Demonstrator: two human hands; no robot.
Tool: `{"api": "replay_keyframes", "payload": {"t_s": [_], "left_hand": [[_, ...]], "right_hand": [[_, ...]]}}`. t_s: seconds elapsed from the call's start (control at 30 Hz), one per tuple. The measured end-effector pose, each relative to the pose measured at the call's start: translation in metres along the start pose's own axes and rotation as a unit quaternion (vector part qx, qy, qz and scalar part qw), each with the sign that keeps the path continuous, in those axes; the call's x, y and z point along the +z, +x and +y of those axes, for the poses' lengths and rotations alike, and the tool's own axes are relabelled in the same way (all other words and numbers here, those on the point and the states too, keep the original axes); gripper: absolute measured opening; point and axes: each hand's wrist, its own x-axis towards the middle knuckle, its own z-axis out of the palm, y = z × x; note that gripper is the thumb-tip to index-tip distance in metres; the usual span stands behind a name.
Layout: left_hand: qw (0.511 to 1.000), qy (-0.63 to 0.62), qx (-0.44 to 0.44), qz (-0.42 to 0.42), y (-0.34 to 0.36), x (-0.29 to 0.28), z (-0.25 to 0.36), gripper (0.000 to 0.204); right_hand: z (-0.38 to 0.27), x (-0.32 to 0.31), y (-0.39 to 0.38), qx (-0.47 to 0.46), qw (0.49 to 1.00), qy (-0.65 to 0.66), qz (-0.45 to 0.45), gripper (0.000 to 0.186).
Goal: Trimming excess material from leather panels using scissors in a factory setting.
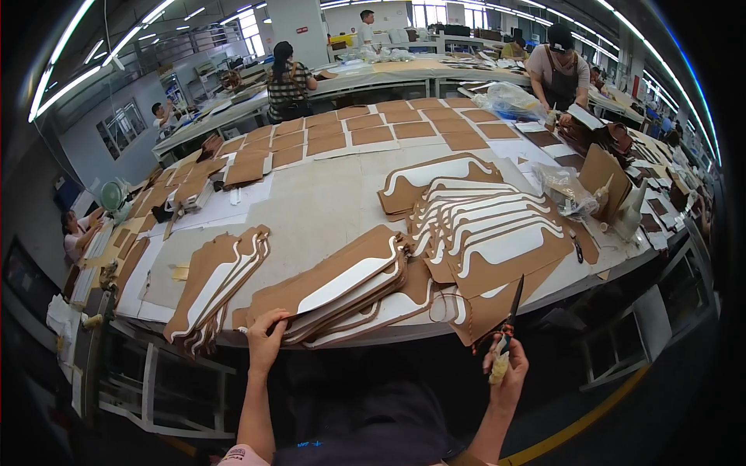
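The left hand (266,335) rests at the near edge of a long table (326,206), its grip pinching the corner of a stack of brown leather pieces (334,287) with white centres. The right hand (507,365), off the table edge, has its grip wrapped around scissors (509,318), blades pointing up towards a fanned pile of similar pieces (489,233).

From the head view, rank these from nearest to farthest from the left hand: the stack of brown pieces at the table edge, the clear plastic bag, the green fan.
1. Stack of brown pieces: under the left hand, at the near table edge.
2. Green fan: far left end of the table.
3. Clear plastic bag: far right side, past the fanned pieces.
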Motion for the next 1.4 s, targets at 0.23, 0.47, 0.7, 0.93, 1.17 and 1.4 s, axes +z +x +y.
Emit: {"api": "replay_keyframes", "payload": {"t_s": [0.23,0.47,0.7,0.93,1.17,1.4], "left_hand": [[0.892,0.327,0.215,0.227,-0.021,0.013,-0.009,0.016],[0.956,-0.119,0.016,0.269,-0.033,0.029,-0.017,0.017],[0.875,-0.376,-0.051,0.301,-0.014,0.021,-0.017,0.024],[0.803,-0.538,-0.179,0.186,-0.026,0.012,-0.017,0.029],[0.862,-0.442,-0.236,0.079,-0.041,0.005,-0.026,0.017],[0.874,-0.425,-0.224,0.075,-0.046,0.019,-0.02,0.017]], "right_hand": [[0.019,0.042,-0.013,0.103,0.987,-0.072,-0.104,0.033],[0.072,0.087,-0.025,0.171,0.942,-0.231,-0.172,0.053],[0.093,0.159,-0.02,0.152,0.868,-0.427,-0.201,0.041],[0.15,0.183,-0.016,0.029,0.775,-0.574,-0.261,0.043],[0.159,0.158,-0.049,-0.005,0.78,-0.599,-0.184,0.041],[0.141,0.143,-0.061,-0.048,0.744,-0.629,-0.223,0.038]]}}
